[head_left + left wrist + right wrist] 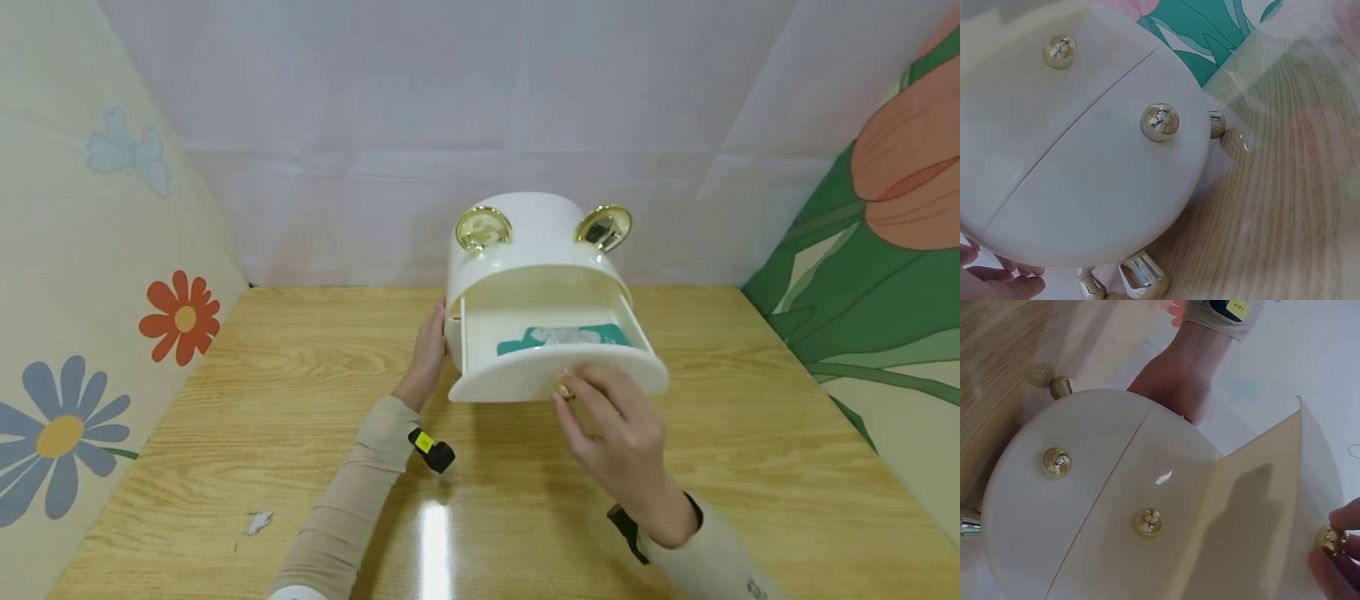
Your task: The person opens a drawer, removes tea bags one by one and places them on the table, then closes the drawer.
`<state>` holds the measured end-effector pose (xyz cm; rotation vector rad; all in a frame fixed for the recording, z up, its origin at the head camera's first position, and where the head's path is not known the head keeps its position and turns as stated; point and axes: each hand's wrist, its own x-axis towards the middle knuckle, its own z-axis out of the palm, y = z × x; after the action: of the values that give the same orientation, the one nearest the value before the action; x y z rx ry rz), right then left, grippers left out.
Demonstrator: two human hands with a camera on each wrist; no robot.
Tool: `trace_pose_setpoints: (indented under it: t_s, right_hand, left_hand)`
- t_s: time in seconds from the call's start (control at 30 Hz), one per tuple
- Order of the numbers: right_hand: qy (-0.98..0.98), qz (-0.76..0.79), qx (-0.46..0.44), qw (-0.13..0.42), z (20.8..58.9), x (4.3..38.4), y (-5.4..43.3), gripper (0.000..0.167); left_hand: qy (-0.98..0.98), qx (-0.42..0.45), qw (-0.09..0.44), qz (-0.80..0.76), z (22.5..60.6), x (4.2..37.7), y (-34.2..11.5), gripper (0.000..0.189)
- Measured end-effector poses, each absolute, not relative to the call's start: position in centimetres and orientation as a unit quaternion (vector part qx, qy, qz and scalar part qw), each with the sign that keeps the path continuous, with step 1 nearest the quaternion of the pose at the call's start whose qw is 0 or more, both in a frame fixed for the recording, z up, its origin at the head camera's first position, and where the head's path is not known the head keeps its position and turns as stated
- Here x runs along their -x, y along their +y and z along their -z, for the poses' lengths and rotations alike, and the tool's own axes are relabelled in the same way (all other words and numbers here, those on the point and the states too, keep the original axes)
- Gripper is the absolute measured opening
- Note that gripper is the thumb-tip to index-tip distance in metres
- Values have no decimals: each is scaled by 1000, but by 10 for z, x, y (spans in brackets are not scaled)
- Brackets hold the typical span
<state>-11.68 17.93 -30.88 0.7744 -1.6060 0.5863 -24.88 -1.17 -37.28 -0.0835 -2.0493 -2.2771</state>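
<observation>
A white rounded drawer box (538, 225) with two gold ears stands on the table, its top drawer (480, 385) pulled out. Inside that drawer lies a flat teal packet (607, 335) with a pale print. My right hand (622, 433) pinches the gold knob (1330, 540) on the drawer's front between thumb and fingers. Against the box's left side rests my left hand (429, 354); its fingertips (1025, 284) show beside the box's edge in the left wrist view. Two lower drawer fronts, each with a round gold knob (1160, 122), are closed.
Under the box are gold feet (1144, 275) on the wood-grain table (315, 350). A small whitish scrap (258, 522) lies at the front left. A pale cloth (360, 150) hangs behind, and flower-printed panels (885, 275) stand on both sides.
</observation>
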Motion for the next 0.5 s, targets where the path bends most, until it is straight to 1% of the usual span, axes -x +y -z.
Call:
trace_pose_setpoints:
  t_s: [0.5]
  right_hand:
    - [-711, -230, -339, 571, 318, 111, 185, 30]
  left_hand:
    - [-676, 34, 59, 734, 380, 255, -10, 45]
